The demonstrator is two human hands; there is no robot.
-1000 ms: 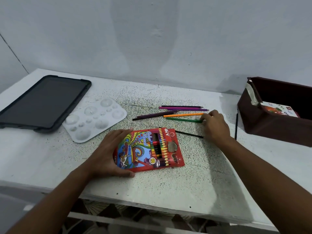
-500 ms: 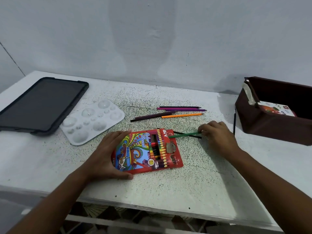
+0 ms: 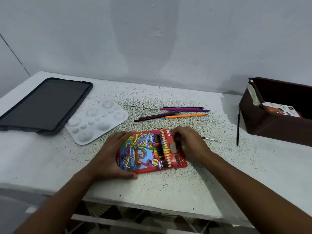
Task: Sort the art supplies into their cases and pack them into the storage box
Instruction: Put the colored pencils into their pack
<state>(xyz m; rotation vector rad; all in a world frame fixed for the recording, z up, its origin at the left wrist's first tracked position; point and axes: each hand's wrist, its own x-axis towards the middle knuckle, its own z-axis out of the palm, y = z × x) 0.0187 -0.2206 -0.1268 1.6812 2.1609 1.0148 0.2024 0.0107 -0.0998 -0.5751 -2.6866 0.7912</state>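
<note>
- Left hand [image 3: 110,156] grips the pencil case [image 3: 152,152] flat on the surface [image 3: 168,188].
- Right hand [image 3: 190,144], fingers curled, at the case's open end; contents hidden.

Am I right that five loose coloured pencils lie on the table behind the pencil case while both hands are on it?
Not quite: the head view shows four loose pencils behind the pencil case, not five. The left hand holds its near end and the right hand is at its far end.
</note>
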